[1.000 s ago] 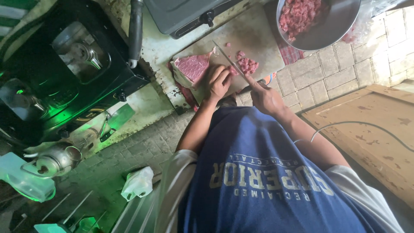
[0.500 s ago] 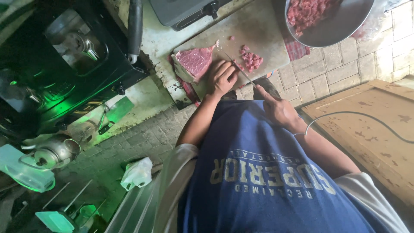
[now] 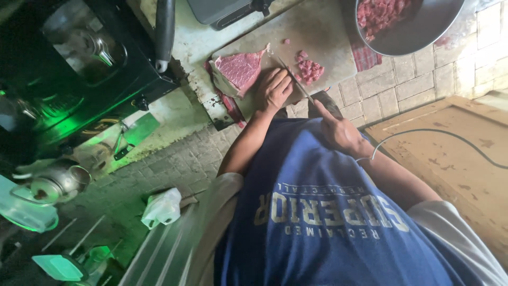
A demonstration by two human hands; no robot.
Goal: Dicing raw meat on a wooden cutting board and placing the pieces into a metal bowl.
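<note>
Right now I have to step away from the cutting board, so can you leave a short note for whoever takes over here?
Left hand: pressed flat on the meat slab, fingers near the cut edge.
Right hand: gripping the knife, blade on the cutting board between the slab and the diced meat.
Done: a small pile of diced meat lies on the board; the metal bowl at the far right holds much more.
Left: most of the slab is uncut, and the pile is not yet in the bowl.
</note>
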